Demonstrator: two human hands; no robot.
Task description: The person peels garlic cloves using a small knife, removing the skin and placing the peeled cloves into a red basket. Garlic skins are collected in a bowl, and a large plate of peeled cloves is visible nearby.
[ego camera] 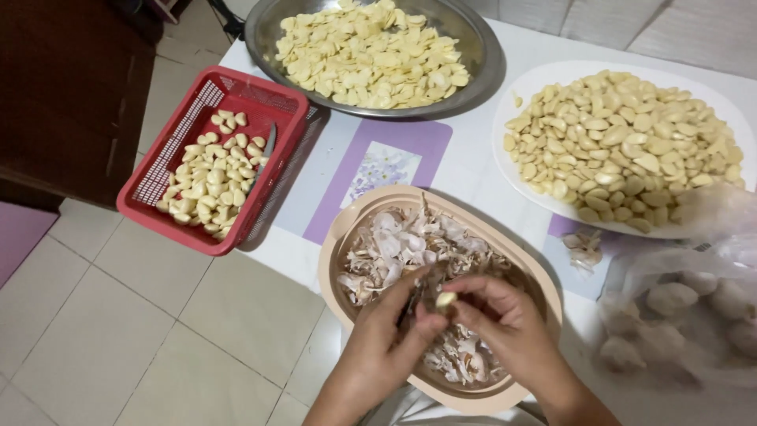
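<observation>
One view only, from the head camera, looking down on your work. Both hands meet over the beige oval bowl (341, 237) of papery garlic skins (394, 244) at the near table edge. Your right hand (509, 323) pinches a garlic clove (446, 300) between thumb and fingertips, fingers narrowed around it; your left hand (386, 335) is closed on what appears to be a small dark knife (412, 304), its tip right beside the clove. The clove sits just above the skins, between both hands. Judged from its look, it is light, firm and small, smooth and likely slippery once bared, with brittle skin that flakes; grip is best taken across its flanks, leaving the end free. Only a pale end shows, so its long axis cannot be told with certainty; it seems to point up and slightly left, toward the blade. Surroundings: a red plastic basket (158, 170) of peeled cloves with a knife lying in it, far left; a metal basin (481, 71) of peeled cloves beyond; a white platter (544, 79) heaped with cloves to the right; a clear bag of whole garlic bulbs (678, 308) near right.
</observation>
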